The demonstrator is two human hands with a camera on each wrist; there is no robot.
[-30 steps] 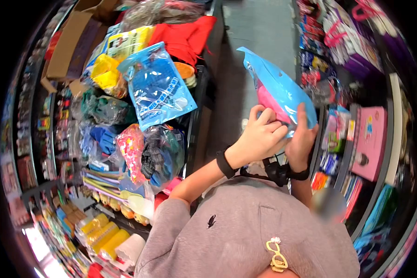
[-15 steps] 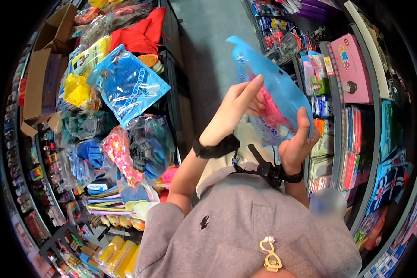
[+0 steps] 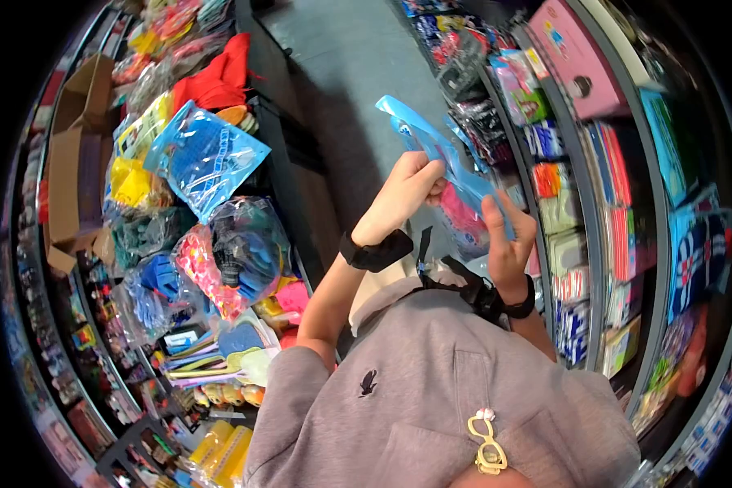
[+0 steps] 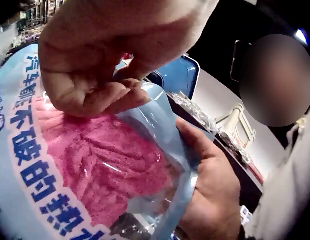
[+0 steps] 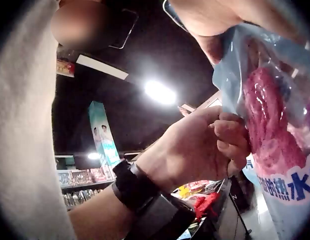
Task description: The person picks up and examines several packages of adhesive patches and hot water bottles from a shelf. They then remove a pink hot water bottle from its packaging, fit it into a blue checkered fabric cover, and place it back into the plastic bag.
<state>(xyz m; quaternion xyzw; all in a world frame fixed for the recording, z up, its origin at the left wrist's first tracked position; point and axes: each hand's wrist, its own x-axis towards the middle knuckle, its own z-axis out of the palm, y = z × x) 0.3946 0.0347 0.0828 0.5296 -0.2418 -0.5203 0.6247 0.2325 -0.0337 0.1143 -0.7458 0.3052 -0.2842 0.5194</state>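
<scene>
A blue and clear plastic bag [image 3: 468, 180] with printed lettering is held up in front of the body. Through its clear side shows a pink plush thing [image 4: 102, 167]. My left hand [image 3: 405, 195] has its fingers curled at the bag's near left side, thumb against the forefinger, pinching the plastic in the left wrist view. My right hand [image 3: 511, 248] grips the bag's other end, thumb on one face and fingers behind. The right wrist view has the left fingers [image 5: 232, 140] right against the bag's edge.
A pile of packaged goods lies on the left, including another blue bag [image 3: 210, 154], wrapped gloves [image 3: 256, 252] and red cloth [image 3: 220, 77]. Open cardboard boxes [image 3: 77, 179] stand behind it. Shelving with a pink box [image 3: 577, 61] lines the right; grey floor [image 3: 342, 57] runs between.
The left hand's fingers straightened along the bag half a second ago and are curled at it again now. The bag has turned more edge-on and sits lower. The head view has shifted along the shelves.
</scene>
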